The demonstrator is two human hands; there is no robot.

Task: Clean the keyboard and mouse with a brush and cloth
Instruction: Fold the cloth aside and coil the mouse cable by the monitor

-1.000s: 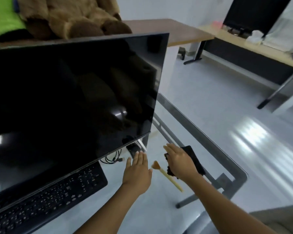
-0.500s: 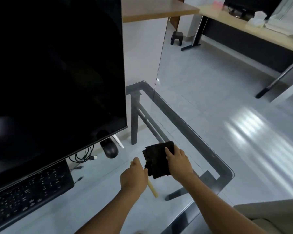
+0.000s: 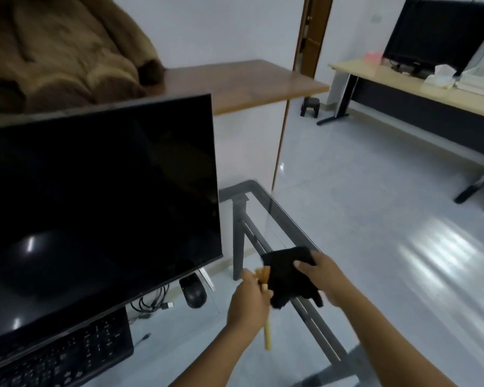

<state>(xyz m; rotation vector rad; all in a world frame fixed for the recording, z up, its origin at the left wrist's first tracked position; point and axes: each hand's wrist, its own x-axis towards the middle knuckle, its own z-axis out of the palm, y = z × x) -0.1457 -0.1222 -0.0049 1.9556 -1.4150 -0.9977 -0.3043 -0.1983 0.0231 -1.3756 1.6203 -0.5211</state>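
Observation:
My left hand (image 3: pixel 248 304) grips a small wooden brush (image 3: pixel 266 335); its bristles stick up above my fingers and its handle points down toward me. My right hand (image 3: pixel 323 276) holds a crumpled black cloth (image 3: pixel 287 270) above the glass desk, right beside the brush. A black mouse (image 3: pixel 194 292) lies on the glass under the monitor's lower right corner, left of my hands. The black keyboard (image 3: pixel 62 358) sits at the lower left, partly hidden by the monitor.
A large dark monitor (image 3: pixel 95 208) fills the left. Loose cables (image 3: pixel 151 303) lie by the mouse. The glass desk's edge (image 3: pixel 288 213) and grey frame run along the right, with bare floor beyond. A plush bear and wooden desks stand behind.
My left hand has picked the brush up off the glass and my right hand has lifted the cloth. The view has tilted upward, showing more of the room.

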